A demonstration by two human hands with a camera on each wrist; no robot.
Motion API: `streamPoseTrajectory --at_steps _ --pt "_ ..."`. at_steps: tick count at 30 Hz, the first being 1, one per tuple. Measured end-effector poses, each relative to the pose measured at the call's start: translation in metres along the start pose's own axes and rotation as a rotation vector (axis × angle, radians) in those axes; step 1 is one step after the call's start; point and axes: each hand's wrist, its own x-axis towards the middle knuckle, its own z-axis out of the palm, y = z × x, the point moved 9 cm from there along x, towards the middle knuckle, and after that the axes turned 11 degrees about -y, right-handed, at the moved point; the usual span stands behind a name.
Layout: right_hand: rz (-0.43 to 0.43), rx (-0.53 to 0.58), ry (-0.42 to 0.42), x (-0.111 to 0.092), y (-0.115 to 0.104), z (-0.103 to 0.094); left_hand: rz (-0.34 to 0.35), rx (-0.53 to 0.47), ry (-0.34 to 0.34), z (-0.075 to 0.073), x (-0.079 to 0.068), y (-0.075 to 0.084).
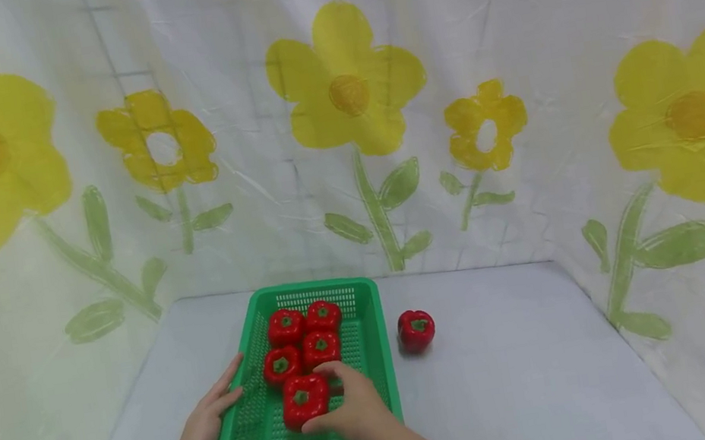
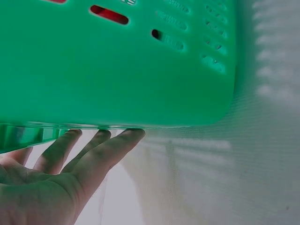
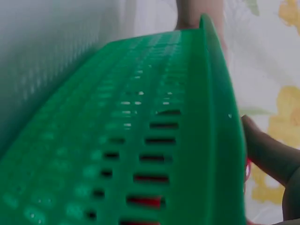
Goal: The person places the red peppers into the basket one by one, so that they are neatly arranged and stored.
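A green plastic basket (image 1: pixel 388 376) stands on the white table with several red bell peppers (image 1: pixel 286 327) in its left and middle part. My right hand (image 1: pixel 358 407) reaches over the right rim and holds the nearest bell pepper (image 1: pixel 302 399) between thumb and fingers. In the right wrist view, the basket wall (image 3: pixel 187 93) covers most of that hand and the pepper. With fairly straight fingers, my left hand (image 1: pixel 206 422) touches the basket's left side; its fingertips meet the basket in the left wrist view, where the hand (image 2: pixel 79 171) is below.
One more red bell pepper (image 1: pixel 416 331) lies on the table (image 1: pixel 520 362) to the right of the basket. Behind the table hangs a white curtain (image 1: pixel 254 212) painted with yellow flowers.
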Motion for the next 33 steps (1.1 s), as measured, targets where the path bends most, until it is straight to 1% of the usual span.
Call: streamPoseTrajectory --at_steps 6,13,21,26,33 --pt "0.015 -0.053 0.011 0.005 -0.003 0.016 0.002 0.016 0.008 -0.002 0.001 0.000" --pt "0.065 -0.082 0.008 0.016 -0.003 0.033 0.000 -0.001 0.009 -0.002 0.001 0.001" --pt "0.113 -0.188 -0.013 0.023 0.000 0.047 -0.006 -0.015 0.004 0.000 0.001 -0.001" --pt "0.124 -0.216 -0.021 0.026 0.001 0.053 -0.005 -0.014 0.011 0.000 0.001 -0.002" --pt "0.126 -0.221 -0.026 0.027 0.001 0.055 0.005 -0.002 0.020 0.000 0.001 -0.001"
